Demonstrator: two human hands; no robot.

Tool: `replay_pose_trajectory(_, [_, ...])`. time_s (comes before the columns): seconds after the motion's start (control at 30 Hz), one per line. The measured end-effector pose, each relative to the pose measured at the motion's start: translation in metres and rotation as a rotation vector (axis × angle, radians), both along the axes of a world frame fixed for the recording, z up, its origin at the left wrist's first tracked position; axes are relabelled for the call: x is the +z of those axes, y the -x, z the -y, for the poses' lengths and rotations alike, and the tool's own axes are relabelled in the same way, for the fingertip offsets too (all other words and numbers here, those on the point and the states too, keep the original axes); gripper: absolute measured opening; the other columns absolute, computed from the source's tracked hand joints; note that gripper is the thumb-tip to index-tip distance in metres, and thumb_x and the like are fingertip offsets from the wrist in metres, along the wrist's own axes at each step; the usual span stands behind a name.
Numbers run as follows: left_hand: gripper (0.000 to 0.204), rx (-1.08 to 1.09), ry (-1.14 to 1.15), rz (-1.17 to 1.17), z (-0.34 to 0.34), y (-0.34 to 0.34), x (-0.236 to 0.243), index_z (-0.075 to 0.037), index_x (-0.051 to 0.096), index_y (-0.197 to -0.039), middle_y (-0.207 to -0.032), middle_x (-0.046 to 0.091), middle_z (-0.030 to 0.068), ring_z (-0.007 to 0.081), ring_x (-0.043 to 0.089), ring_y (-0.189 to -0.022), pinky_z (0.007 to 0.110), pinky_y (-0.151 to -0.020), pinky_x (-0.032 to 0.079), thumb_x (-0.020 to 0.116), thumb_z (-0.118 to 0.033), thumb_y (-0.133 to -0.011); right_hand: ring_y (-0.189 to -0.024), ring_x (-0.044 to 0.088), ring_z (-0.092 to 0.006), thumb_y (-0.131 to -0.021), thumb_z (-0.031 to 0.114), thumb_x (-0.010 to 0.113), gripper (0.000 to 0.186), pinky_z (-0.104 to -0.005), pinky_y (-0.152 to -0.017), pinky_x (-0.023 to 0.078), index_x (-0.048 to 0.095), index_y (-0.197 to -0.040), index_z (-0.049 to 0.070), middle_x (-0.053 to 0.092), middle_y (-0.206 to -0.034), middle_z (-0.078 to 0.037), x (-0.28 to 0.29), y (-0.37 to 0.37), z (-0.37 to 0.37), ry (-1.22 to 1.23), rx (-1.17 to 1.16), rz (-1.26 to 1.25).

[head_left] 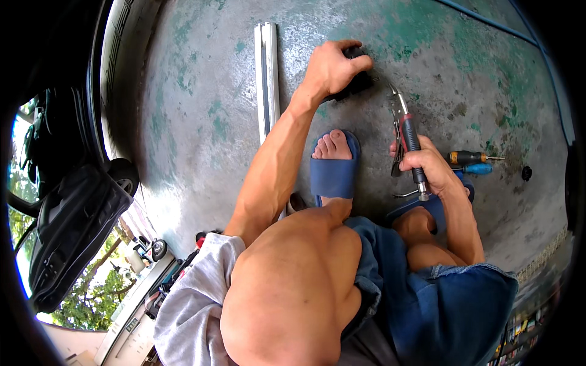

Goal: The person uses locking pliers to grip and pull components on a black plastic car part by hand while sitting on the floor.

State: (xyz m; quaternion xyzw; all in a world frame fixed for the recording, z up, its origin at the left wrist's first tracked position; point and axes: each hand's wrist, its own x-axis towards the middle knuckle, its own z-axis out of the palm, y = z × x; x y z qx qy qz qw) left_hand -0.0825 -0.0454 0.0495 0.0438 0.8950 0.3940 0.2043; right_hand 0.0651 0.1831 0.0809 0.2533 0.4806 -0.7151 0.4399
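Note:
My left hand [331, 68] is closed around a black part [353, 87] at the floor, ahead of my left foot. Most of that part is hidden under the palm and fingers, so its kind does not show. In my right hand [431, 166] is a pry bar [409, 129] with a black and red grip, a bent metal tip pointing away from me and a metal cap at the near end. Alongside it, in the same hand, is a pair of metal locking pliers [398, 141], partly covered by the fingers. The pry bar's tip is apart from the black part.
Just right of my right hand lie an orange-and-black screwdriver [469, 157] and a blue-handled tool [478, 168]. Farther right is a small black round piece [526, 173]. A long silver metal rail [267, 79] lies left of my left arm. A blue hose [488, 24] crosses the far right floor.

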Motion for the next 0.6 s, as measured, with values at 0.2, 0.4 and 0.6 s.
replay_pose_trajectory(0.2, [0.062,0.000,0.042,0.056,-0.005,0.000,0.004,0.000,0.072,-0.119,-0.099,0.074,0.0242,0.0332,0.072,-0.096,0.038,-0.090,0.053,0.069,-0.045,-0.075,-0.093,0.057,-0.0191,-0.066,0.006,0.063,0.036,-0.0310,-0.079,0.048,0.057,-0.101,0.000,0.055,-0.098,-0.008,-0.011,0.021,0.005,-0.054,0.038,-0.077])
replay_pose_trajectory(0.4, [0.063,-0.006,0.051,0.013,-0.003,-0.001,0.003,-0.002,0.072,-0.119,-0.101,0.074,0.0250,0.0378,0.071,-0.098,0.040,-0.092,0.054,0.069,-0.046,-0.075,-0.082,0.058,-0.0169,-0.066,0.006,0.064,0.030,-0.0274,-0.073,0.047,0.057,-0.094,-0.002,0.056,-0.084,-0.007,-0.009,0.035,0.010,-0.094,0.105,-0.082])
replay_pose_trajectory(0.6, [0.065,0.003,0.032,-0.022,-0.005,-0.004,0.000,-0.002,0.072,-0.119,-0.107,0.072,0.0266,0.0400,0.070,-0.105,0.041,-0.096,0.053,0.067,-0.048,-0.075,-0.082,0.057,-0.0167,-0.065,0.005,0.063,0.031,-0.0279,-0.073,0.047,0.056,-0.095,-0.001,0.055,-0.088,-0.007,-0.005,0.039,0.010,-0.091,0.152,-0.084])
